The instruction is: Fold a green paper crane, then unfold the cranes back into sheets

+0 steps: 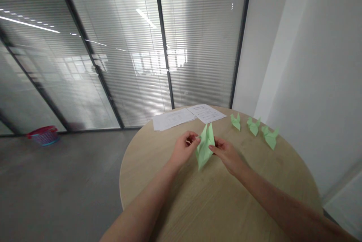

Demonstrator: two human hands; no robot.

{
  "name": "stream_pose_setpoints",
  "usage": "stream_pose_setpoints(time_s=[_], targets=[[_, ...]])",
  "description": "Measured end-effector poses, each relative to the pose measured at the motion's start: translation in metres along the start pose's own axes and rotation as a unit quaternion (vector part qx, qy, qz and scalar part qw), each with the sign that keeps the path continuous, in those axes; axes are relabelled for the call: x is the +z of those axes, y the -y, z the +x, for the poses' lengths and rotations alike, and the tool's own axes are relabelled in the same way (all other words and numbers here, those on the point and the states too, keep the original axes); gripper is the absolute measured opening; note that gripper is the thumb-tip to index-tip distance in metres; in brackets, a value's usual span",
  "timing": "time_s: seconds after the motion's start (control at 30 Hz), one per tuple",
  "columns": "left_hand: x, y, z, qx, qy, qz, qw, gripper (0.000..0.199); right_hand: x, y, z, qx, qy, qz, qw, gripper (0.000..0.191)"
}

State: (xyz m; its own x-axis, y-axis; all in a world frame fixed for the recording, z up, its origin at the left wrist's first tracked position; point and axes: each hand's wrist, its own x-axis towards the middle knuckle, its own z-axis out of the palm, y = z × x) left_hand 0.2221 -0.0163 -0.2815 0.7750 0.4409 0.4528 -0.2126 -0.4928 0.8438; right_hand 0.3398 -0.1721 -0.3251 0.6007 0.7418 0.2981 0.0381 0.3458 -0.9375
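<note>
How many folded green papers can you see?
4. One folded green paper is between the left hand and right hand; near the far-right edge of the table are a left piece, a middle piece and a right piece. None looks hidden.

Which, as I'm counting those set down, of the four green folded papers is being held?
The folded paper between the left hand and right hand; the other three sit untouched on the table.

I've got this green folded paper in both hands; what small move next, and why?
Perhaps ease apart the two top points of the green paper: they stand close together, while the three folded pieces on the table spread wider, and your left hand and right hand hold its sides.
</note>
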Motion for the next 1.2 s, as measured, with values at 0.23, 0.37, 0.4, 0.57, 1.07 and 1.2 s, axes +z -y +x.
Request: stream_pose_setpoints(time_s=[0.23, 0.37, 0.4, 0.57, 1.07, 1.2], targets=[[0.014, 0.006, -0.006, -0.04, 0.078, -0.031, 0.996, 0.023, 0.002, -0.007, 0.001, -0.024, 0.007, -0.045, 0.999, 0.044], [0.012, 0.008, -0.004, -0.057, 0.075, -0.078, 0.992, 0.029, 0.002, -0.007, -0.001, -0.013, 0.006, -0.051, 0.999, 0.044], [0.011, 0.007, -0.004, -0.063, 0.084, -0.094, 0.99, 0.029, 0.003, -0.006, -0.001, -0.006, 0.011, -0.041, 0.999, 0.045], [0.011, 0.002, -0.006, -0.068, 0.096, -0.128, 0.985, 0.029, 0.002, 0.0, -0.003, 0.027, 0.011, 0.018, 0.999, 0.036], [0.009, 0.008, -0.001, -0.077, -0.011, -0.141, 0.987, 0.037, 0.004, 0.009, -0.003, 0.007, -0.032, 0.071, 0.997, 0.032], [0.007, 0.008, 0.001, -0.103, -0.061, -0.188, 0.975, 0.044, 0.002, 0.012, -0.002, -0.008, -0.042, 0.104, 0.994, 0.034]])
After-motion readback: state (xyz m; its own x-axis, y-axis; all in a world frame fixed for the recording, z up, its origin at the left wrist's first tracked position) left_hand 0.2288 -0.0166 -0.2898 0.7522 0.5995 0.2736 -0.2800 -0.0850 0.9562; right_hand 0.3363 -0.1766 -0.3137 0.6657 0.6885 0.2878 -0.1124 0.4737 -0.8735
